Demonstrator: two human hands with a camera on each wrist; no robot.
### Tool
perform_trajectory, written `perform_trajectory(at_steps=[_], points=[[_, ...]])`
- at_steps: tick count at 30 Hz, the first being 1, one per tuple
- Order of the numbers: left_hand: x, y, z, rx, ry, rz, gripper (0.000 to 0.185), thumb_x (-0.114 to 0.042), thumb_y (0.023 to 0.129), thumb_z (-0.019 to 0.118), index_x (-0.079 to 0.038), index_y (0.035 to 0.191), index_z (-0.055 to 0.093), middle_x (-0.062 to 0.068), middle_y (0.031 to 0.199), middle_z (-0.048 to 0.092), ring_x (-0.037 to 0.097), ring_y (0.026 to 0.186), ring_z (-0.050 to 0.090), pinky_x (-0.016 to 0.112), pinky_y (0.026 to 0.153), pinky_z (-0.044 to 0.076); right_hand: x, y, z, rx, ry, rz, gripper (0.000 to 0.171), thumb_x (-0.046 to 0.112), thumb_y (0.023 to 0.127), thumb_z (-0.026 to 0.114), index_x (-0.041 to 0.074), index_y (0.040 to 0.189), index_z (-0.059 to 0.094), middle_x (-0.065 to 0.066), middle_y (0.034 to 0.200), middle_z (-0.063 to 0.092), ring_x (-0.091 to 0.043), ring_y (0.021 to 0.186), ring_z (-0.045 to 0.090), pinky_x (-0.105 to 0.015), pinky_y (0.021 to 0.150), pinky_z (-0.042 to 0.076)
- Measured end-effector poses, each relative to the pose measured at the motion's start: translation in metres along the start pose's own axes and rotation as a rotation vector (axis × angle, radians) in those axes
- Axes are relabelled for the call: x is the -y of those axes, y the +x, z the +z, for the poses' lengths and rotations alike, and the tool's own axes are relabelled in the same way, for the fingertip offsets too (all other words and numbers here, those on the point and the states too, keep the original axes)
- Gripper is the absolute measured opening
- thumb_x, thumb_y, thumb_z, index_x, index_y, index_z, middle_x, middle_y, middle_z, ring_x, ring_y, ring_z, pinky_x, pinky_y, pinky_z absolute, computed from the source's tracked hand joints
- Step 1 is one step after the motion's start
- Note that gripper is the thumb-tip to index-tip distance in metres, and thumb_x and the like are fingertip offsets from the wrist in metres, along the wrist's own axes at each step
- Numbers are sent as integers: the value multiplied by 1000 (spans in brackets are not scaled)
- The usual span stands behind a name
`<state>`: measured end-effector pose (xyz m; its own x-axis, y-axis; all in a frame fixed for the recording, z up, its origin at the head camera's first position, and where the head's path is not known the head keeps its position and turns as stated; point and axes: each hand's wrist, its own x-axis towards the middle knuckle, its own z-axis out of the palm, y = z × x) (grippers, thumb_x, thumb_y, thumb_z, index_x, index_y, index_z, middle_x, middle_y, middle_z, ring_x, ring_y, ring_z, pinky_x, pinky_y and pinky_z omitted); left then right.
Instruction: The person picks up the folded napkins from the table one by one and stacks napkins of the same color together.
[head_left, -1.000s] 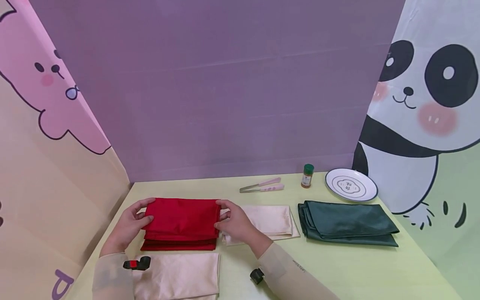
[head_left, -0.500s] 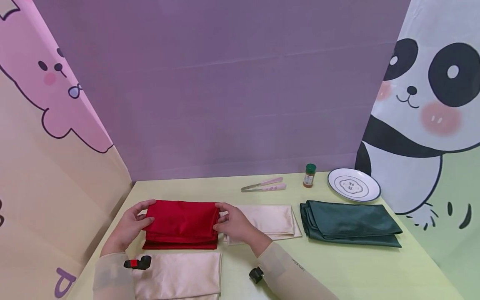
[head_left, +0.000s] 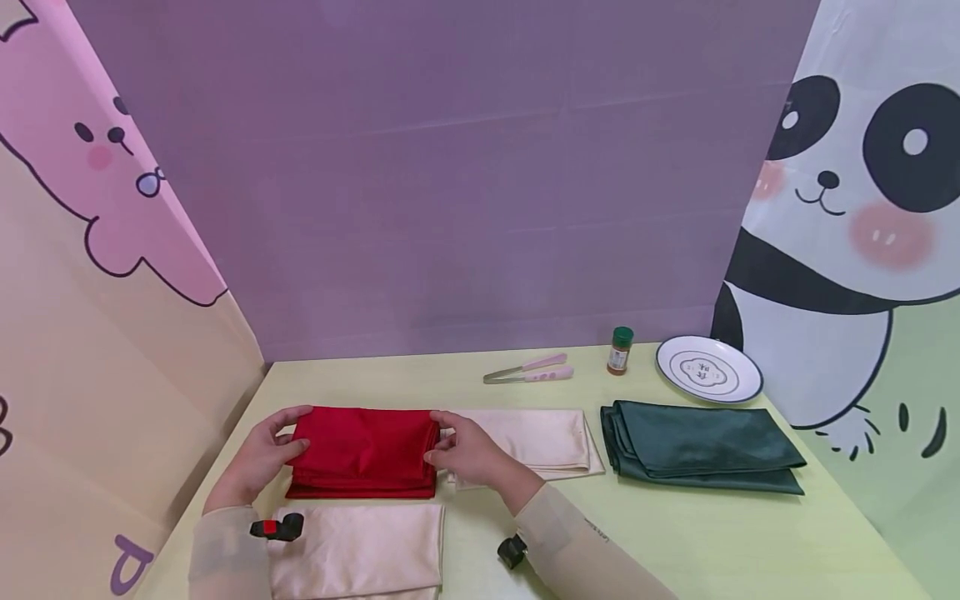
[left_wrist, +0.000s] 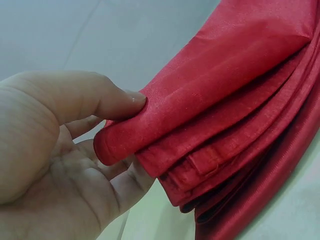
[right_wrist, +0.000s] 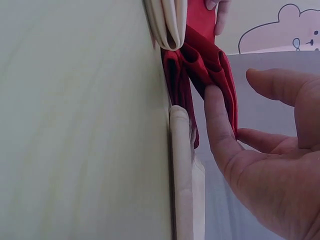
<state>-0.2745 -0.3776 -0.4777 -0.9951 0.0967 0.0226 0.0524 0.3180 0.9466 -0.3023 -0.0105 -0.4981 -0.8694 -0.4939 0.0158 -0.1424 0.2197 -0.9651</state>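
A folded red satin cloth (head_left: 363, 446) lies at the left of the table, stacked in several layers. My left hand (head_left: 266, 450) pinches its left end; in the left wrist view the thumb is on the top layer (left_wrist: 220, 75) and fingers show beneath. At the right end my right hand (head_left: 472, 450) holds the cloth. The right wrist view has one finger under the layers (right_wrist: 220, 75), another at the far corner, and the thumb apart. Below the red cloth lies a folded cream cloth (head_left: 356, 546), and a second cream cloth (head_left: 543, 437) lies to its right.
A folded dark green cloth (head_left: 697, 446) lies at the right of the table (head_left: 675, 542). Behind it stand a green-capped jar (head_left: 619, 352) and a white plate (head_left: 738, 375). Tongs with pink handles (head_left: 551, 375) lie near the back edge, before a purple backdrop (head_left: 487, 208).
Both hands have lowered the red cloth's upper layers toward the layers under them, so less of the lower part shows at the front. The camera view has shifted slightly.
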Motion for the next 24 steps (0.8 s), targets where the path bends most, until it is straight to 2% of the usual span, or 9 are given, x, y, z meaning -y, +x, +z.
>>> perform_trajectory(at_steps=[3,10,13,16,21,24], points=[[3,1,0,-15,12,-8,56,1,101,63,-3,154,46,26,149,44,28,101,67,32,80,61,-1,0,0,0,-3,-4,73,4,93,76,2,157,43,-15,138,56,-19,98,64,-26,69,56],[10,4,0,-58,61,-47,57,4,100,64,-8,153,50,23,149,45,31,104,67,34,82,62,-1,1,1,-4,-34,11,71,7,94,76,4,157,44,-13,125,60,-20,96,63,-27,69,55],[11,4,1,-73,106,-67,56,4,99,64,-10,152,52,22,149,47,32,105,66,33,82,62,-1,0,2,-3,-46,12,71,7,94,76,3,157,44,-14,125,61,-20,97,63,-28,71,55],[11,4,3,-79,151,-79,56,3,99,65,-10,152,52,22,149,47,32,106,64,32,81,61,0,-1,2,2,-56,2,71,7,94,77,1,156,44,-15,126,62,-20,98,63,-28,72,56],[11,4,5,-84,204,-89,56,3,98,67,-8,151,53,23,148,48,31,105,63,30,79,60,-1,0,2,24,-77,-12,71,7,94,77,-2,156,43,-15,113,65,-20,97,62,-27,70,55],[11,3,5,-87,220,-89,56,4,98,67,-7,151,53,24,147,49,31,104,63,30,78,60,-3,0,3,27,-89,-17,72,7,93,77,-3,156,43,-15,113,65,-19,96,62,-26,69,54]])
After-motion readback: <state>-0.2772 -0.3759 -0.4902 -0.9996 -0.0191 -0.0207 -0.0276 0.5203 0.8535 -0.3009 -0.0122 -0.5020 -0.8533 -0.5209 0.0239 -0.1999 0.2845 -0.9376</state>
